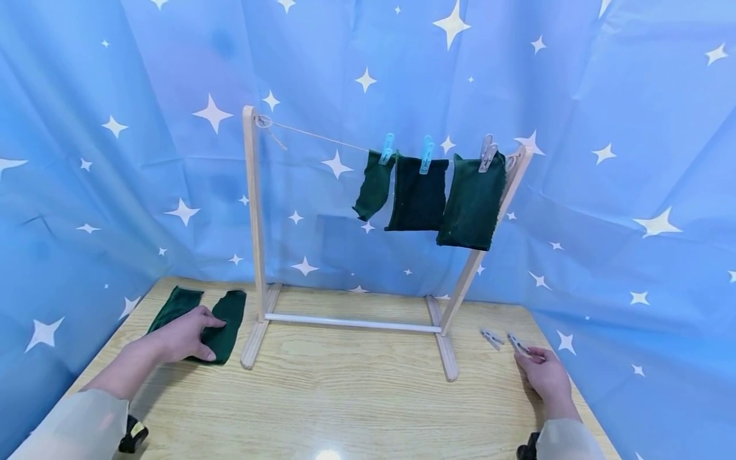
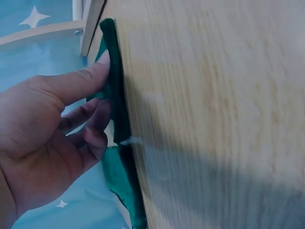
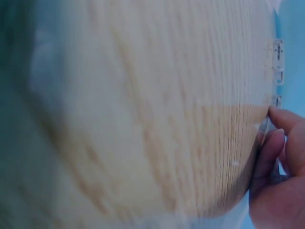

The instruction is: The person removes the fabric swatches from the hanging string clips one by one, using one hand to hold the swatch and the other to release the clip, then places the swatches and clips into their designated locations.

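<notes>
Left hand [image 1: 183,336] is on the green cloth [image 1: 232,314] just left of the wooden drying rack [image 1: 253,217], thumb and index apart, while the right hand [image 1: 547,375] pinches a gray clothespin [image 1: 517,344] way over right, and imo grabbing just one edge avoids bunching.

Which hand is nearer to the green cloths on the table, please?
Left. The left hand touches one cloth; the right hand is across the table, at the clothespins.
</notes>
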The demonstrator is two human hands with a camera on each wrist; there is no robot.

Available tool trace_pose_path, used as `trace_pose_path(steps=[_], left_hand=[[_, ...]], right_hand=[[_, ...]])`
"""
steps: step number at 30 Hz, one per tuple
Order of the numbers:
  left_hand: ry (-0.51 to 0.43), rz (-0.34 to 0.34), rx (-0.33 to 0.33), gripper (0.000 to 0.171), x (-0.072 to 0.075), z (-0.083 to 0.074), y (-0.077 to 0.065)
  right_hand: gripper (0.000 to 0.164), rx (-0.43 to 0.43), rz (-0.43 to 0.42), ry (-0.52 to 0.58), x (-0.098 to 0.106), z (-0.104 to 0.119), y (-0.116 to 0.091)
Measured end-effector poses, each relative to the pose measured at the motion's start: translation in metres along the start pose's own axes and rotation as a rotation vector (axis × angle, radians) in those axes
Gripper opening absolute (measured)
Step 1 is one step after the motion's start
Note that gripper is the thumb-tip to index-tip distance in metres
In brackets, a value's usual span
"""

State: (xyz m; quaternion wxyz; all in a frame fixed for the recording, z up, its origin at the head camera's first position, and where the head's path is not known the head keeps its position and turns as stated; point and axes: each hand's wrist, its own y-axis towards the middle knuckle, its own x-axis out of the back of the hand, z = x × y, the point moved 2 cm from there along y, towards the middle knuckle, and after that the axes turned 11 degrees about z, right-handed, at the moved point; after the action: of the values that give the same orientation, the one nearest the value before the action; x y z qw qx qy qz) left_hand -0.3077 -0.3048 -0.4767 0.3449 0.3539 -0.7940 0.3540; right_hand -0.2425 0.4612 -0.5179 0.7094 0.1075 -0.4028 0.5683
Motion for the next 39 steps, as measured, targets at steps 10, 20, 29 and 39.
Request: trace_pose_path(steps=[10,20,29,39], left_hand=[[-0.040,-0.013,0.011,0.078,-0.002,-0.001,0.002],[-0.045,-0.011,0.013,0.078,-0.004,0.001,0.002],[-0.050,-0.006,-0.002,0.078,-0.001,0.000,-0.001],[-0.179,-0.208,-0.096,0.047,0.001,-0.020,-0.016]], right_hand=[[0.071,0.002,-0.021,-0.004,-0.002,0.002,-0.003],[0.076,-0.016,-0.010,-0.036,-0.001,0.001,0.003],[0.083,0.001,0.034,0.079,0.000,-0.003,0.008],[0.080,0.119,0.095,0.232,0.019,0.007,-0.011]])
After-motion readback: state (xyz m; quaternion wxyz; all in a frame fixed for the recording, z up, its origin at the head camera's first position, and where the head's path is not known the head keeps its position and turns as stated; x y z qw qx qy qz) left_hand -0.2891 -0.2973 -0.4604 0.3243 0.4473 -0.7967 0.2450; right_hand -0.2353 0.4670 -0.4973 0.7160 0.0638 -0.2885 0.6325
